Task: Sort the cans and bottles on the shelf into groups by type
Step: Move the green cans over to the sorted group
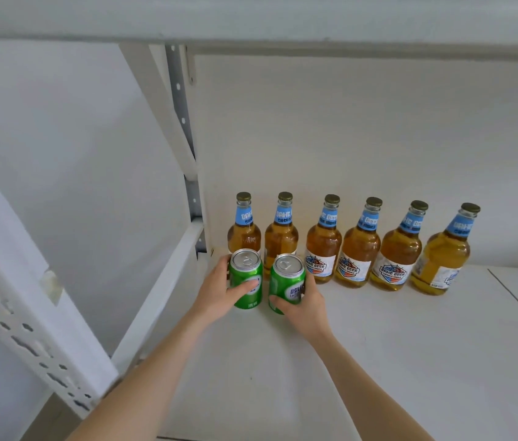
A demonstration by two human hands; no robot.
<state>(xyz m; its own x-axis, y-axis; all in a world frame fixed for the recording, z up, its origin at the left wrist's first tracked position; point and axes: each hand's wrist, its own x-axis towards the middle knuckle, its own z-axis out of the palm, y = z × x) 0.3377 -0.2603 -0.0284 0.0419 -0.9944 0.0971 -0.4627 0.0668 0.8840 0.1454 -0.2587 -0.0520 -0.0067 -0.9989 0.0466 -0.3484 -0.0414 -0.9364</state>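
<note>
Left hand: the left hand [219, 291] gripped the left can [246, 278]; the thumb lay across the near face of the can and the other fingers were curled round its far left side.
Right hand: the right hand [307, 308] gripped the right can [287, 281]; the thumb pressed low on the near side and the fingers were wrapped round the right side.
Cans: both were green with silver tops and closed pull tabs; both were upright; they were just beside each other with a narrow gap between; they were at the left end of the shelf [378, 345], in front of the bottles; I could not tell whether their bottoms touched the shelf.
Bottles: six stood upright in one row along the back panel [346, 138]; from the left they were the leftmost bottle [244, 232], second bottle [281, 237], third bottle [323, 246], fourth bottle [359, 253], fifth bottle [399, 256] and rightmost bottle [445, 259]; all held amber liquid and had blue neck labels and dark caps; the two cans partly hid the lower parts of the leftmost and second bottles.
Shelf: it was white; the part right of the bottles carried nothing visible.
Frame: a white perforated upright [181, 106] stood at the back left corner; an upper board [251, 14] ran across the top.
</note>
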